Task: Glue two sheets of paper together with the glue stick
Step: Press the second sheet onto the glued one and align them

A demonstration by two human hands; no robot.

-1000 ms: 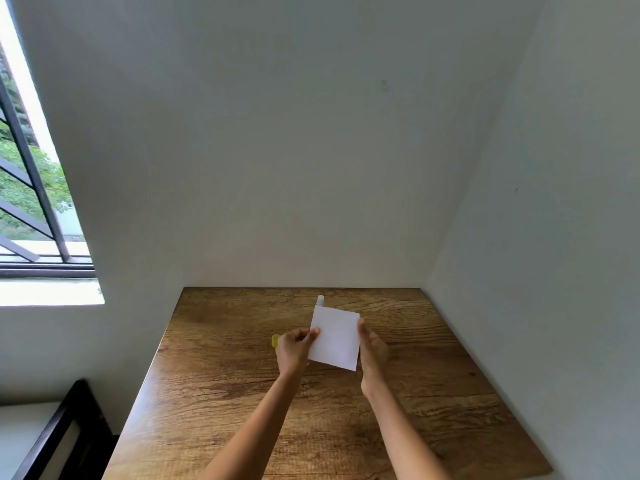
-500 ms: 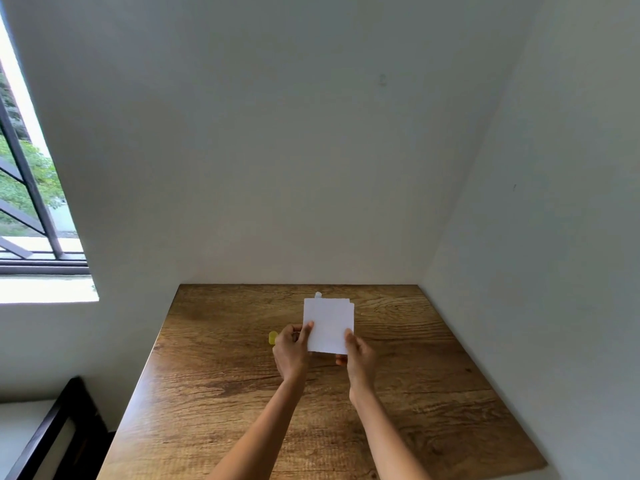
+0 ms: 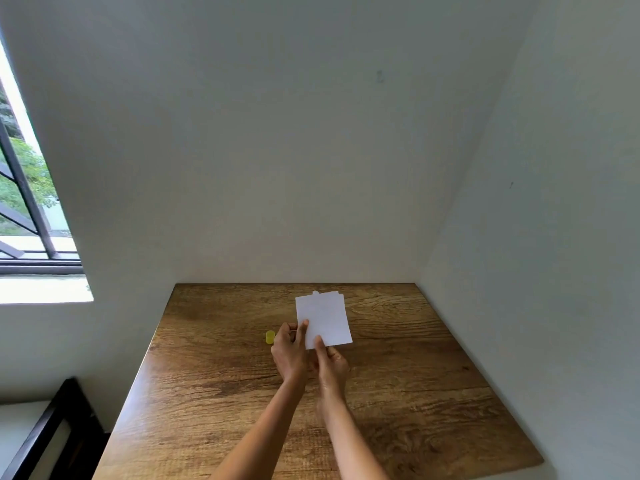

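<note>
Both hands hold two white sheets of paper (image 3: 323, 317) above the middle of the wooden bench (image 3: 433, 375), one sheet laid on the other with the back sheet's edge showing along the top and right. The left hand (image 3: 290, 351) pinches the lower left edge, thumb on the front. The right hand (image 3: 330, 363) pinches the bottom edge just beside it, thumb on the front. A small white tip, perhaps the glue stick (image 3: 315, 292), peeks over the top edge. A yellow cap (image 3: 269, 337) lies on the bench just left of the left hand
</note>
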